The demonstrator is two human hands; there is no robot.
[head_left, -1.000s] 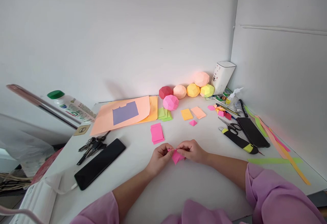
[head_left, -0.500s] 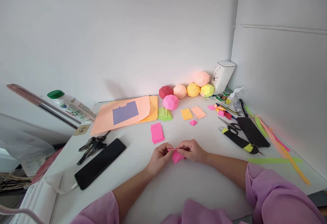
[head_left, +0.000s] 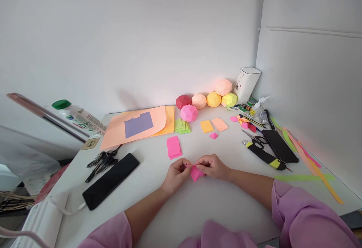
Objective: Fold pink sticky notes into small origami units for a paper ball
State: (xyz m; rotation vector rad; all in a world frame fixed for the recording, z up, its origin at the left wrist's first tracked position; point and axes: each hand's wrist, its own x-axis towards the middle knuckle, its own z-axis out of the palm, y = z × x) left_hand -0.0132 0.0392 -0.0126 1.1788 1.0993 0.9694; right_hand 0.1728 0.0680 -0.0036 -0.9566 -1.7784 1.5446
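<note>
Both hands meet at the middle of the white table (head_left: 203, 206). My left hand (head_left: 177, 174) and my right hand (head_left: 213, 166) pinch a small folded pink paper piece (head_left: 195, 173) between their fingertips, just above the tabletop. A small stack of pink paper squares (head_left: 173, 147) lies a little beyond the hands. One tiny folded pink piece (head_left: 213, 135) sits farther back.
Several paper balls (head_left: 199, 101) line the back wall beside a white box (head_left: 246, 85). Peach and orange sheets (head_left: 132, 126), green squares (head_left: 181, 126), keys (head_left: 102, 160) and a black phone (head_left: 110, 181) lie left. Scissors (head_left: 256, 139), a black cutter (head_left: 266, 156), another phone (head_left: 279, 145) and paper strips (head_left: 313, 169) lie right.
</note>
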